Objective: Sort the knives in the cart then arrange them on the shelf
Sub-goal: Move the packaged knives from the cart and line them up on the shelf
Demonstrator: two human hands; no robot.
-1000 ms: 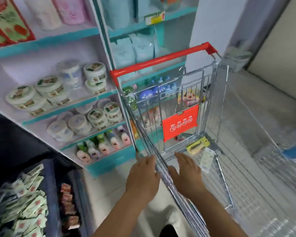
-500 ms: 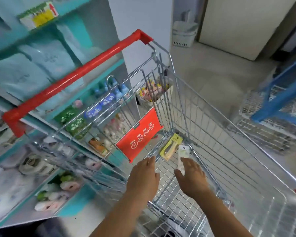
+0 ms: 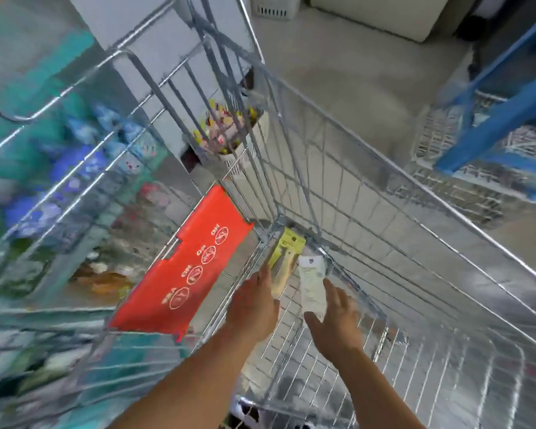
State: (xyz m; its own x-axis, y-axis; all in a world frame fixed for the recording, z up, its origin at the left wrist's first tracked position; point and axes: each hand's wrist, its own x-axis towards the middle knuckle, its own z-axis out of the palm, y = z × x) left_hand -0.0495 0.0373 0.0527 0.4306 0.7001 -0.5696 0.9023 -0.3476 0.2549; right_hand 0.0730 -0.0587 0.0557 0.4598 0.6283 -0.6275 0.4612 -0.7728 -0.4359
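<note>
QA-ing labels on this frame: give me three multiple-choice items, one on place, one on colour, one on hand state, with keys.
1. Where do the two knife packs lie?
A. on a shelf
B. on the cart floor, in its far corner
C. on the ground

2. What colour is the left pack's card?
A. yellow
B. blue
C. black

3. What are the hands doing?
A. each grips a pack
B. both grip the handle
C. both open, reaching

Key:
1 B: yellow pack and white pack rest on the cart mesh.
2 A: its card is yellow.
3 C: left hand and right hand have straight fingers.
</note>
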